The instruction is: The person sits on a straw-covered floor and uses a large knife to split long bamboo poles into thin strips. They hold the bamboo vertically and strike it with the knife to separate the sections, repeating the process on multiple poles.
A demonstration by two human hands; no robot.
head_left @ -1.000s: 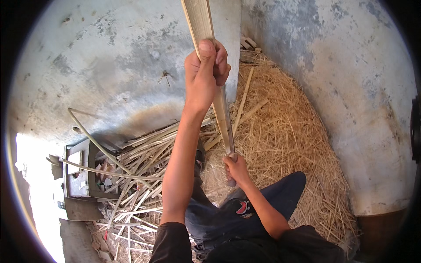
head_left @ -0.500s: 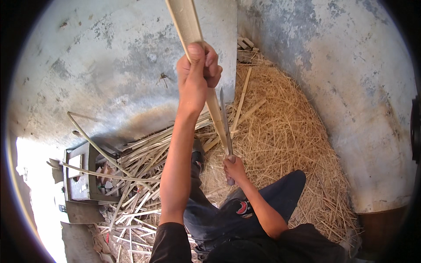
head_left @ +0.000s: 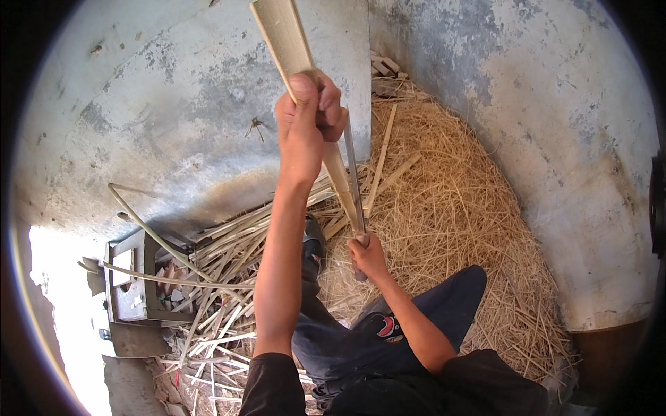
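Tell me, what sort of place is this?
Probably a makeshift workshop for wood or bamboo: a big heap of straw-coloured shavings lies against a weathered wall, loose pale strips are piled beside it, and the right hand holds a long knife.

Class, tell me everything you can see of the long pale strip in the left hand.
The long pale strip looks like split bamboo or wood, flat, with a paler edge. It slants down from the picture's upper left, gripped partway along by the left hand. Its lower part runs beside the long blade in the right hand; whether they touch is hard to tell.
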